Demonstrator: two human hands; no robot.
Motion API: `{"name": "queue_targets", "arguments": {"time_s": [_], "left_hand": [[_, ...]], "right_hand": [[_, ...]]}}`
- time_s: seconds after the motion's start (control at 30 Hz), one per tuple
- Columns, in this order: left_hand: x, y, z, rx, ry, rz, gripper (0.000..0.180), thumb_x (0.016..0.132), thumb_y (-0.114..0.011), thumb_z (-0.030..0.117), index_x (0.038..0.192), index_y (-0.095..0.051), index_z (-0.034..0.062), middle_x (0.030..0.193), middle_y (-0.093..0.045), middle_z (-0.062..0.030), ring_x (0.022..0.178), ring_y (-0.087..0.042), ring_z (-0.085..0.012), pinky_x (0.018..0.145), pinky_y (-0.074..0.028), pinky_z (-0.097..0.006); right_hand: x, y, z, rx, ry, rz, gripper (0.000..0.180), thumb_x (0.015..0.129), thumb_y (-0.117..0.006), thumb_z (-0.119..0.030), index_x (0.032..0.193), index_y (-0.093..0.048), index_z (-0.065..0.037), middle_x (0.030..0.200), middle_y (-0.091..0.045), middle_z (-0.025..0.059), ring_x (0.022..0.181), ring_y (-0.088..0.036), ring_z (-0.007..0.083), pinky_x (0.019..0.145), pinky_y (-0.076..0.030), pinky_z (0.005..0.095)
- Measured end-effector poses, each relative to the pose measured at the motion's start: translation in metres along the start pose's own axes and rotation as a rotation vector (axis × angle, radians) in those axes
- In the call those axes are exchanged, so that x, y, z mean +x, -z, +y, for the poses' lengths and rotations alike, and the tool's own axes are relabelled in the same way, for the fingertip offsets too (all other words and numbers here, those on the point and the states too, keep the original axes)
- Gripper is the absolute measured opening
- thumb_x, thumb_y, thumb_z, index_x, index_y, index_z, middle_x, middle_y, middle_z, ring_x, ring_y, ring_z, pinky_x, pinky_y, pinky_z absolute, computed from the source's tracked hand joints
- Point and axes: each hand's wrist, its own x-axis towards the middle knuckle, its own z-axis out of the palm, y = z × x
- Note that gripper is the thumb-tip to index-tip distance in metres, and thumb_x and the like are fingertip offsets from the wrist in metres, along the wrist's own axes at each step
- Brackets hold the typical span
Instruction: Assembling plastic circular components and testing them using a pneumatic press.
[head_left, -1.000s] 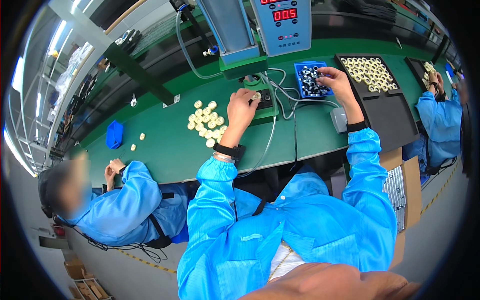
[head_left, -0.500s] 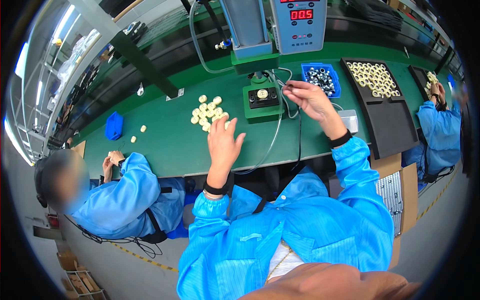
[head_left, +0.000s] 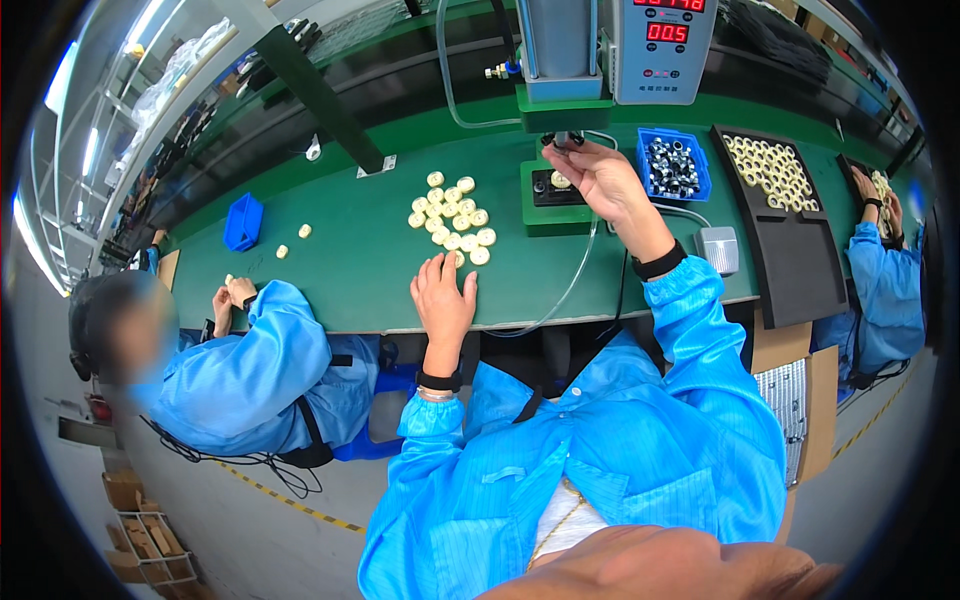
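Your right hand [head_left: 598,178] is raised over the green fixture block [head_left: 556,197], fingers pinched narrow around something too small to make out, right under the tip of the press head [head_left: 562,138]. A small pale ring sits in the black recess on top of that block, just beside your fingertips. Your left hand [head_left: 443,297] lies flat and open on the green surface [head_left: 340,250], fingers spread, holding nothing; its fingertips touch the near edge of the pile of cream-coloured rings [head_left: 452,218], which lies loose on the surface just left of the fixture block.

Behind the block stands the grey press machine [head_left: 560,45] with a control box [head_left: 662,48] showing red digits beside it. To the right of your right hand is a blue bin [head_left: 673,166] filled with small dark metal parts, and beyond it a black tray [head_left: 785,215] whose far end holds rows of the cream rings. A small grey box [head_left: 719,248] rests between your right wrist and that tray.

On your left, a person in a blue coat [head_left: 250,375] works at the same surface, hands together near a few stray rings; a small blue bin [head_left: 243,221] sits ahead of them. At the far right another person's hands [head_left: 878,205] are over a second tray.
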Motion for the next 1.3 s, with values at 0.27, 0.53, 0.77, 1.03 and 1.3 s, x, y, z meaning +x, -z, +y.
{"name": "queue_targets", "arguments": {"time_s": [0.27, 0.53, 0.77, 1.03, 1.3], "left_hand": [[0.001, -0.002, -0.003, -0.015, -0.006, -0.001, 0.045, 0.081, -0.070, 0.025, 0.121, -0.058, 0.0059, 0.121, -0.057, -0.0151, 0.119, -0.049, -0.0347, 0.101, -0.035, -0.052], [-0.001, 0.000, 0.000, -0.001, -0.019, 0.008, 0.044, 0.081, -0.070, 0.023, 0.120, -0.059, 0.0059, 0.122, -0.059, -0.0137, 0.118, -0.051, -0.0333, 0.101, -0.036, -0.046], [-0.001, 0.000, -0.002, 0.019, -0.019, -0.021, 0.042, 0.083, -0.067, 0.024, 0.120, -0.060, 0.0065, 0.123, -0.058, -0.0136, 0.119, -0.050, -0.0331, 0.101, -0.035, -0.047], [0.000, -0.003, -0.002, 0.047, -0.022, -0.026, 0.041, 0.084, -0.066, 0.024, 0.121, -0.058, 0.0068, 0.123, -0.057, -0.0135, 0.120, -0.049, -0.0342, 0.101, -0.036, -0.052], [0.000, 0.000, 0.002, 0.046, -0.031, -0.017, 0.039, 0.084, -0.066, 0.022, 0.119, -0.060, 0.0060, 0.121, -0.060, -0.0144, 0.117, -0.052, -0.0343, 0.100, -0.038, -0.047]], "right_hand": [[-0.008, 0.002, -0.020, 0.071, 0.026, -0.257, 0.036, 0.089, -0.044, 0.009, 0.125, -0.046, 0.011, 0.123, -0.053, 0.0238, 0.116, -0.055, 0.0359, 0.101, -0.048, 0.0446], [-0.067, 0.043, -0.034, -0.831, 0.318, -0.029, 0.046, 0.091, -0.055, -0.006, 0.134, -0.045, 0.004, 0.127, -0.057, 0.0200, 0.112, -0.060, 0.0281, 0.090, -0.052, 0.0357], [-0.142, 0.152, -0.067, -1.926, 0.901, 0.426, 0.038, 0.083, -0.068, -0.013, 0.119, -0.061, -0.001, 0.116, -0.064, 0.0175, 0.111, -0.060, 0.0356, 0.093, -0.048, 0.0398], [-0.157, 0.173, -0.039, -2.194, 0.626, 0.550, 0.068, 0.079, -0.073, -0.034, 0.137, -0.048, -0.008, 0.140, -0.048, 0.0109, 0.136, -0.036, 0.0346, 0.106, -0.027, 0.0575], [-0.146, 0.181, -0.040, -2.255, 0.650, 0.544, 0.053, 0.081, -0.072, -0.023, 0.128, -0.054, -0.006, 0.133, -0.055, 0.0082, 0.130, -0.043, 0.0317, 0.095, -0.036, 0.0532]]}}
